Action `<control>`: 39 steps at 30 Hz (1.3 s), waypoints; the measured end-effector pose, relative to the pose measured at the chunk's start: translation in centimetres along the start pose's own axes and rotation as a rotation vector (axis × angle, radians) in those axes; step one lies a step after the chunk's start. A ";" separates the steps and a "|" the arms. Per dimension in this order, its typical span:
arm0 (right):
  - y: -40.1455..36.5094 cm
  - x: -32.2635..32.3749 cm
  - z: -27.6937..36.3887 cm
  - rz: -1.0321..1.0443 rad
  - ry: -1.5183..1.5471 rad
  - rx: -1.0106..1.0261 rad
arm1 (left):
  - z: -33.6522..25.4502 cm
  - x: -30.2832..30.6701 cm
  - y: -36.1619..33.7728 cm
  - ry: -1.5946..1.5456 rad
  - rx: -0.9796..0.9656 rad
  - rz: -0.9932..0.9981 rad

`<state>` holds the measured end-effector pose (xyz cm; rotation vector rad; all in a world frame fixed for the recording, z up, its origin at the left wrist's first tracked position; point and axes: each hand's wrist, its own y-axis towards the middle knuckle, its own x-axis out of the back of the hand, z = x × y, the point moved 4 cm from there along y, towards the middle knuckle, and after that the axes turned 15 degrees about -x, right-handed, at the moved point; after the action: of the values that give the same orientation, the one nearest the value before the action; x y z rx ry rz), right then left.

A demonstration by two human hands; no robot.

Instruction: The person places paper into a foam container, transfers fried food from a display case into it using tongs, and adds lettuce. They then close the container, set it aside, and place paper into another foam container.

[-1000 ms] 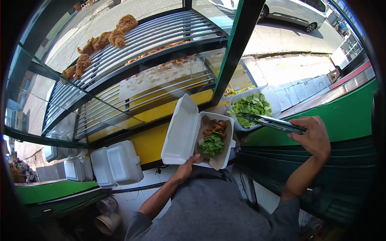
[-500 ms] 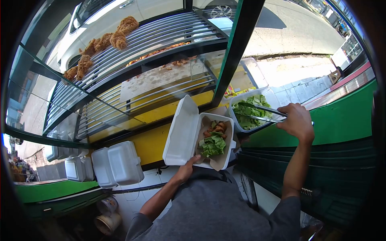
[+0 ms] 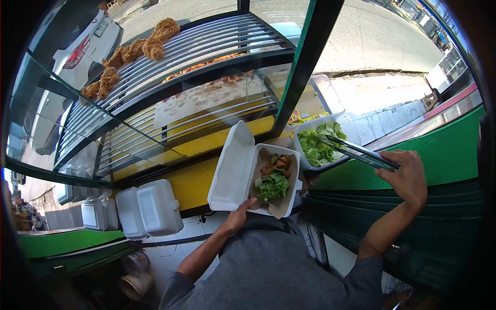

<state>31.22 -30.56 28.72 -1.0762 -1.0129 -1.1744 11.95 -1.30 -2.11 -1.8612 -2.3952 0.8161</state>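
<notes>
My left hand (image 3: 240, 216) grips the lower edge of an open white foam takeaway box (image 3: 226, 173), its lid tipped up on the left. Inside, brown paper (image 3: 283, 206) lines the base under browned meat pieces (image 3: 279, 164) and green lettuce leaves (image 3: 273, 187). Over on the right, my right hand (image 3: 406, 176) is closed around the handle end of metal tongs (image 3: 364, 153). The tongs' tips reach into chopped lettuce (image 3: 319, 147) in a clear plastic container (image 3: 305, 164); whether they pinch a leaf is hard to see.
Behind a glass cabinet frame, fried chicken (image 3: 154, 47) lies on a slatted metal rack (image 3: 206, 49). More foam boxes (image 3: 159, 207) stand at the left on the counter. A dark post (image 3: 305, 67) rises between the cabinet and the lettuce container. A car (image 3: 85, 54) is on the street outside.
My right hand has moved right and down, and the tongs have swung to a steeper slant with their tips still over the lettuce. The foam box stays almost in place. Outside, the car has moved left.
</notes>
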 end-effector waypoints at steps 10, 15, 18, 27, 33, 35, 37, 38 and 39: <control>-2.2 -3.0 3.9 0.288 -0.011 0.214 | 0.1 0.4 -0.3 0.046 0.007 -0.057; -2.5 -6.8 4.9 0.382 -0.140 0.328 | 0.9 0.7 -0.1 -0.036 -0.016 -0.081; -2.5 -5.9 5.0 0.367 -0.048 0.318 | 1.7 1.1 0.0 -0.083 -0.061 -0.103; -1.9 -7.4 5.7 0.402 0.030 0.365 | 2.9 1.5 0.3 -0.176 -0.110 -0.132; -0.5 -2.2 2.1 0.135 0.188 0.080 | 1.3 1.3 -0.5 -0.009 -0.068 -0.164; 0.6 -2.3 1.0 0.017 -0.002 0.095 | 1.5 1.4 -0.3 -0.058 -0.052 -0.171; 2.6 -4.0 0.6 -0.041 -0.132 0.080 | 1.5 1.1 -0.3 -0.106 -0.079 -0.161; 3.3 -5.1 1.1 -0.005 -0.184 0.050 | 1.5 0.9 -0.3 -0.129 -0.091 -0.154; 4.0 -6.1 2.4 0.030 -0.236 0.021 | 0.9 0.5 -0.4 -0.110 -0.095 -0.162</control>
<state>34.42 -26.75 22.80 -1.2293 -1.1838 -1.0264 11.16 -1.24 -2.85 -1.6643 -2.6536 0.8253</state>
